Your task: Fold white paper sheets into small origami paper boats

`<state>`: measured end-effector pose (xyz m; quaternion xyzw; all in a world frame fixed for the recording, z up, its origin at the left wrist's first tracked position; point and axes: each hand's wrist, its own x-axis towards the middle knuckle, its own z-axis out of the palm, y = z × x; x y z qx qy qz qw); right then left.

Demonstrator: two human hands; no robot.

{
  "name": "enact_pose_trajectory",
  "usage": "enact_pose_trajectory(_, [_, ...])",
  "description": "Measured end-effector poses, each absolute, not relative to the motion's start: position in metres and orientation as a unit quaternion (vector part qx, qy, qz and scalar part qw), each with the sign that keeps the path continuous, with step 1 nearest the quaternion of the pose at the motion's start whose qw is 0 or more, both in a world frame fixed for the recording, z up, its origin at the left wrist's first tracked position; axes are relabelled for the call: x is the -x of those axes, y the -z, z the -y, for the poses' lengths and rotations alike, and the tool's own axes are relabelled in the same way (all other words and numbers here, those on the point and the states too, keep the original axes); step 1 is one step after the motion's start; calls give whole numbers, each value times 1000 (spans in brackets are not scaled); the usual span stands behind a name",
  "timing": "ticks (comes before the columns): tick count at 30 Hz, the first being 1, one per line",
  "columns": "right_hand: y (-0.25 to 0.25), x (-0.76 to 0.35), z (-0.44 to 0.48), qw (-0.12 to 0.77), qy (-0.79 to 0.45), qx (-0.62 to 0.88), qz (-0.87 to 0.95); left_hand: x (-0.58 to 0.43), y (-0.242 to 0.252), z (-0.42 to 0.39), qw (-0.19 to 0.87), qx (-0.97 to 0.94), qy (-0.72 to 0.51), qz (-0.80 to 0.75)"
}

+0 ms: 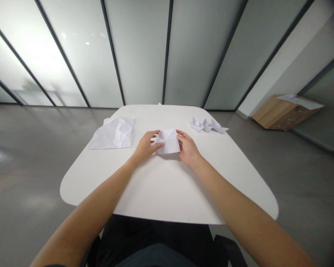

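Note:
A small folded square of white paper (169, 142) is held between my two hands, over the middle of the white table (156, 193). My left hand (147, 144) grips its left edge, thumb on the upper face and fingers behind. At the right edge, my right hand (187, 148) has its fingers curled round the paper, partly hidden by it. Crease lines cross the paper's face, and a shadow lies on the tabletop below its near edge.
Creased white paper sheets (111, 134) lie at the table's left. Several pointed folded paper pieces (207, 125) sit at the right. A wooden cabinet (284, 113) stands beyond on the floor, before frosted glass panels (139, 52). Chair armrests (229, 248) flank my lap.

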<state>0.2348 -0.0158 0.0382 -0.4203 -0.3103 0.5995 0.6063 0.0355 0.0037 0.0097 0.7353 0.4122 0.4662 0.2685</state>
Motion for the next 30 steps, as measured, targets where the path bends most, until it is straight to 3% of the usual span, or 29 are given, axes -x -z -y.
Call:
enact_pose_trajectory(5, [-32, -238, 12, 618, -597, 391, 329, -40, -7, -4, 467, -592, -503, -422])
enact_pose_trajectory(9, [-30, -239, 11, 589, -630, 372, 343, -39, -9, -3, 507, -533, -531, -420])
enact_pose_trajectory(20, [-39, -236, 19, 524, -678, 360, 370, -33, -10, -10, 445, -537, -596, -398])
enact_pose_trajectory(30, [-34, -235, 19, 535, -651, 376, 386, -34, -20, -1, 243, -712, -538, -379])
